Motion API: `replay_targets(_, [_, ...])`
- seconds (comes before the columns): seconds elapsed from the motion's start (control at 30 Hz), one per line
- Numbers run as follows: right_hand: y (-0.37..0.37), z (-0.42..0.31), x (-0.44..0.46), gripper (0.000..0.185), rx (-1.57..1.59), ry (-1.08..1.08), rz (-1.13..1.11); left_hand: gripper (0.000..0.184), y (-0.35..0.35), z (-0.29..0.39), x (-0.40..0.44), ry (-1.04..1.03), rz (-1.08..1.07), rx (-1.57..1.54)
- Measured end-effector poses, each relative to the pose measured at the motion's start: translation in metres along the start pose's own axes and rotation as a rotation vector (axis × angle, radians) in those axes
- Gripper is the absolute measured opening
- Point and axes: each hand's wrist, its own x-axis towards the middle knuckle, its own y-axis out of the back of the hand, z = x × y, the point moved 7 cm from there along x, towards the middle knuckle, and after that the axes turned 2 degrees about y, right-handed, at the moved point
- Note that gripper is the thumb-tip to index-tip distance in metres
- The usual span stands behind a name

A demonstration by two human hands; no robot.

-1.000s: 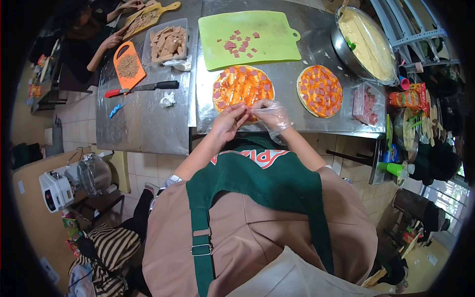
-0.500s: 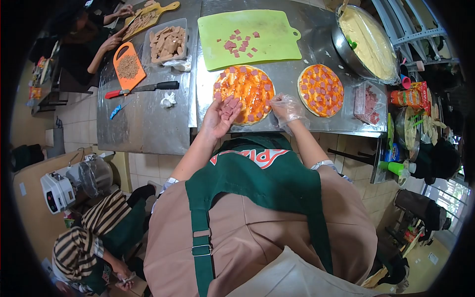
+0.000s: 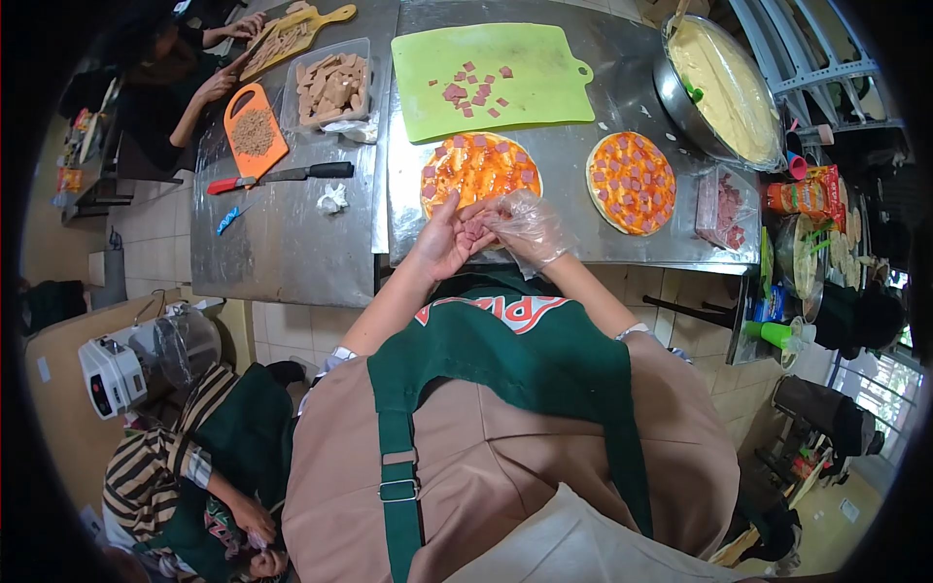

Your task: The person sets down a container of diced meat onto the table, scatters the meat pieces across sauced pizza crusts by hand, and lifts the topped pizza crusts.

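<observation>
Cupped palm up, my bare left hand holds small pink squares of sliced meat, which look like ham. My right hand, in a clear plastic glove, has its fingers drawn together over that palm, touching the meat; what is between its fingertips is hidden. Both hands are above the near edge of a sauced pizza, which has meat squares mostly around its rim. Right of it lies a second pizza, dotted all over with squares. Behind them, a green cutting board carries more loose squares.
A tub of meat pieces sits at the table's right edge, below a large metal bowl of pale dough. Leftward are a red-and-black knife, an orange board and a plastic box. A co-worker cuts on a yellow board.
My right hand has moved left from the pizza's right rim to my left palm. My left hand has shifted slightly right and turned inward, still holding the meat squares.
</observation>
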Motion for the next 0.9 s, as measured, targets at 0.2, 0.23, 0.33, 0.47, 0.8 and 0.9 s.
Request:
replay_targets(0.2, [-0.018,0.089,-0.024,0.019,0.639,-0.576,0.016,0.047,0.017,0.004,-0.006,-0.024,0.092,0.008])
replay_targets(0.23, [-0.009,0.117,-0.026,0.021,0.451,-0.579,0.087,0.045,0.018,0.008,-0.010,-0.044,0.099,-0.032])
replay_targets(0.33, [0.011,0.144,-0.019,0.023,0.186,-0.583,0.085,0.040,0.014,0.020,-0.019,-0.099,0.109,-0.035])
replay_targets(0.47, [0.025,0.102,-0.005,0.024,-0.057,-0.616,-0.068,0.040,0.014,0.027,-0.020,-0.135,0.122,-0.035])
replay_targets(0.8, [0.032,0.094,0.005,0.025,-0.366,-0.486,0.066,0.038,0.017,0.030,-0.026,-0.164,0.135,-0.045])
replay_targets(0.9, [0.027,0.078,0.012,0.025,-0.497,-0.279,-0.066,0.038,0.019,0.033,-0.027,-0.181,0.153,-0.041])
